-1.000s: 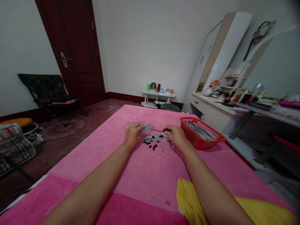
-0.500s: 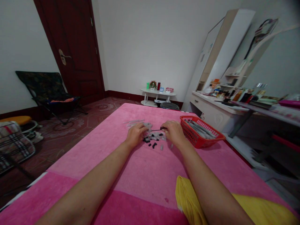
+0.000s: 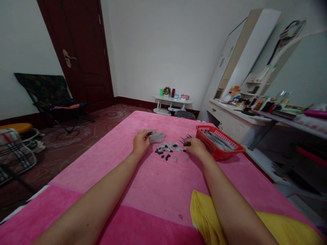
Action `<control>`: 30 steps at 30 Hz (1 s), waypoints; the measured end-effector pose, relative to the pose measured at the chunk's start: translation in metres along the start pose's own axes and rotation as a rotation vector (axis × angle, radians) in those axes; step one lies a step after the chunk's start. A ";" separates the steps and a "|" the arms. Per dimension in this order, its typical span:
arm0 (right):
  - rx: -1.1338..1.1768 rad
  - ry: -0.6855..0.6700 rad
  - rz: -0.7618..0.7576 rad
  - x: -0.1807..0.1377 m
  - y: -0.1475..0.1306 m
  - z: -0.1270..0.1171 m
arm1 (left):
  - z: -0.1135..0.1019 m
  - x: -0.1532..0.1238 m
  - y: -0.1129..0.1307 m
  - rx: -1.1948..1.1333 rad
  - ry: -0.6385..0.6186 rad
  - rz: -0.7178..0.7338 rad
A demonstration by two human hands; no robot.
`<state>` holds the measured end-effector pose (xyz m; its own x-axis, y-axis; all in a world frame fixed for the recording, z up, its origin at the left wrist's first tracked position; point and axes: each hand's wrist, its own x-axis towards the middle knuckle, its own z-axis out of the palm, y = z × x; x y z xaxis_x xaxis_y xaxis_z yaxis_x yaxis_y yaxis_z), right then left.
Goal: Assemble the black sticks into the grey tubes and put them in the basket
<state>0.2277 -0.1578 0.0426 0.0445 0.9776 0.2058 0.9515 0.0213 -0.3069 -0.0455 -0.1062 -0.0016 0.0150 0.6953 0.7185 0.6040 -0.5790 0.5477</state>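
Note:
My left hand (image 3: pixel 141 141) is at the left of a bundle of clear, greyish tubes (image 3: pixel 157 137), its thumb and fingers curled together at the tubes' near end. What it pinches, if anything, is too small to make out. My right hand (image 3: pixel 197 147) is closed around several thin dark sticks (image 3: pixel 186 139), whose points fan out to the left and away from me. Between the hands lies a loose heap of small translucent pieces (image 3: pixel 168 147). Small black pieces (image 3: pixel 168 157) are scattered at its near side.
A red plastic basket (image 3: pixel 221 156) holding long greyish sticks stands just right of my right hand. The pink blanket (image 3: pixel 153 187) covers the work surface. Yellow cloth (image 3: pixel 204 214) lies under my right forearm. A cluttered dresser (image 3: pixel 230 117) stands farther right.
My hands have moved apart, the left one leftward and the right one rightward. The thin dark rod that stretched between them no longer shows there. More of the clear tubes is now uncovered.

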 end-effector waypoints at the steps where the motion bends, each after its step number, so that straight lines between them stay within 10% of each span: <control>1: -0.016 -0.043 0.011 -0.001 0.003 0.004 | 0.000 -0.001 0.002 0.010 -0.013 0.024; 14: 0.337 0.145 -0.166 -0.003 -0.044 0.010 | -0.001 -0.010 0.030 0.114 -0.235 0.338; 30: 0.162 0.099 -0.185 -0.014 -0.062 0.006 | -0.001 -0.011 0.036 0.166 -0.291 0.434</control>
<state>0.1657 -0.1718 0.0528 -0.0886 0.9290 0.3594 0.8856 0.2386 -0.3984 -0.0245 -0.1351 0.0105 0.4960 0.5106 0.7023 0.6111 -0.7799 0.1354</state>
